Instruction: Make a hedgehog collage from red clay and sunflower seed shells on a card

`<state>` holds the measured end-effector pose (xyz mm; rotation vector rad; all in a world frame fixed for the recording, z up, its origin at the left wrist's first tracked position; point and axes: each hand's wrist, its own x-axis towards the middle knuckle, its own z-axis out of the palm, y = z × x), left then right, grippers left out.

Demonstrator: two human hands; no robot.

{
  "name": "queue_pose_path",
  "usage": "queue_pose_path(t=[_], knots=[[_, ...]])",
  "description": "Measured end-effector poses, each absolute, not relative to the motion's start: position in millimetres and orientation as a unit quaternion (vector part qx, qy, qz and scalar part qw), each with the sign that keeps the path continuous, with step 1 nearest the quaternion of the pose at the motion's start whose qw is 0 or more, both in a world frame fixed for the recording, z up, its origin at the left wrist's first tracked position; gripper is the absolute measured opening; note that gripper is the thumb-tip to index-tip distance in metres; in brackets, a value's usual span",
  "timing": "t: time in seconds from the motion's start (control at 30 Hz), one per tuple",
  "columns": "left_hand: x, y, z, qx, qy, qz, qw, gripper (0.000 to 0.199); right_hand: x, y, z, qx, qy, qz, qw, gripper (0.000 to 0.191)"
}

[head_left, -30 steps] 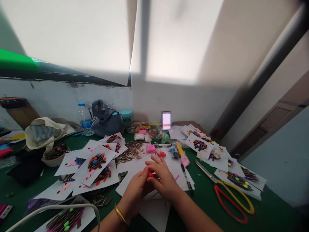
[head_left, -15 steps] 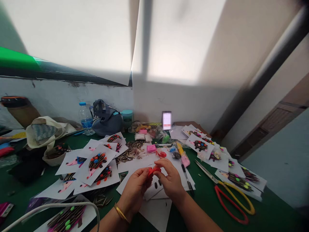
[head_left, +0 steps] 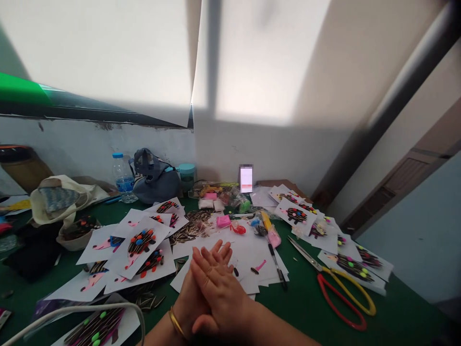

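My left hand [head_left: 192,290], with a gold bangle at the wrist, lies palm up beneath my right hand [head_left: 223,288]. The palms are pressed together with the fingers stretched out. Anything between them is hidden. Under and behind the hands are white paper sheets [head_left: 248,250], one bearing a small pink strip [head_left: 260,265] and a dark seed [head_left: 255,271]. Beyond them lie a red clay lump in plastic [head_left: 238,228], a pink clay block [head_left: 223,221] and a pile of striped seeds [head_left: 190,228]. A black pen [head_left: 277,264] rests right of the hands.
Large scissors [head_left: 331,276] with red and yellow handles lie at the right. Decorated cards [head_left: 142,245] spread at the left, more [head_left: 297,215] at the right. A phone [head_left: 247,179] leans on the wall. A bottle [head_left: 124,180], a blue bag [head_left: 154,180] and a white cable [head_left: 90,306] are at the left.
My hands came together from a fingertip hold on red clay, which is now out of sight. My right hand moved left over my left hand, uncovering the pink strip on the paper.
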<state>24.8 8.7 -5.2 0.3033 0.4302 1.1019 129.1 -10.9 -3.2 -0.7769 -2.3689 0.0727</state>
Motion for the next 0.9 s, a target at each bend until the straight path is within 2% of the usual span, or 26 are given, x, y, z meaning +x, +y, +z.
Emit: queue_pose_path(t=[0.1,0.2,0.33,0.4,0.47,0.53,0.6,0.7,0.8,0.9], knots=[[35.4,-3.4,-5.2,0.162,0.190,0.499,0.830,0.059,134.2,-6.7,0.8,-0.308,-0.885,0.006,0.349,0.084],[34.4,-12.3,9.9,0.173,0.168,0.433,0.868,0.054,149.7,5.6,4.1,-0.381,-0.852,-0.015,0.359,0.069],[15.3,-1.0,23.0,0.176,0.119,0.420,0.882,0.062,153.6,4.7,8.8,-0.382,-0.866,-0.012,0.324,0.054],[15.3,5.8,19.8,0.162,0.146,0.453,0.864,0.070,142.9,-5.9,10.6,-0.316,-0.900,-0.006,0.302,0.058],[31.8,4.5,12.1,0.169,0.190,0.501,0.827,0.075,130.0,-17.2,11.4,-0.257,-0.915,-0.018,0.311,0.071],[59.8,-5.6,4.0,0.189,0.233,0.582,0.756,0.073,122.4,-22.9,11.6,-0.226,-0.915,-0.036,0.332,0.078],[83.2,-19.0,-0.7,0.191,0.233,0.607,0.735,0.068,124.8,-19.8,11.9,-0.238,-0.901,-0.046,0.359,0.077],[80.9,-29.1,3.9,0.206,0.193,0.531,0.799,0.064,144.3,-3.1,12.6,-0.326,-0.864,-0.034,0.383,0.074],[44.1,-19.4,16.2,0.210,0.127,0.438,0.865,0.054,162.5,10.1,12.6,-0.384,-0.848,-0.026,0.364,0.064],[16.9,-1.4,19.7,0.206,0.087,0.441,0.869,0.064,158.4,4.3,12.8,-0.355,-0.877,-0.016,0.324,0.059]])
